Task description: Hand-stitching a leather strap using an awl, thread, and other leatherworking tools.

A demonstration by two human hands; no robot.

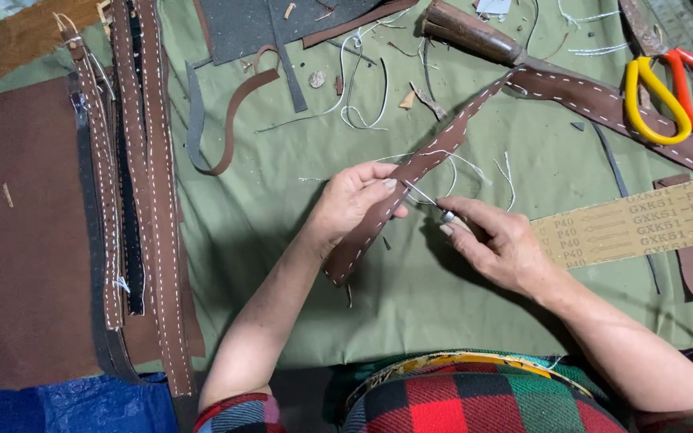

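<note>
Surface: desk covered with a green cloth (pixel 266 240), littered with white thread ends and leather scraps.
Strap: brown stitched leather strap (pixel 411 172) lying slantwise across the cloth's middle.
Left hand (pixel 354 200): fingers pinched around the strap.
Right hand (pixel 499 240): fingertips pressed together on a thin needle (pixel 427 200) at the strap's edge.
Left side: finished stitched straps (pixel 154 200) beside a brown leather sheet (pixel 18 240).
Right side: sandpaper strip (pixel 631 220), yellow-and-red scissors (pixel 671 88).
</note>
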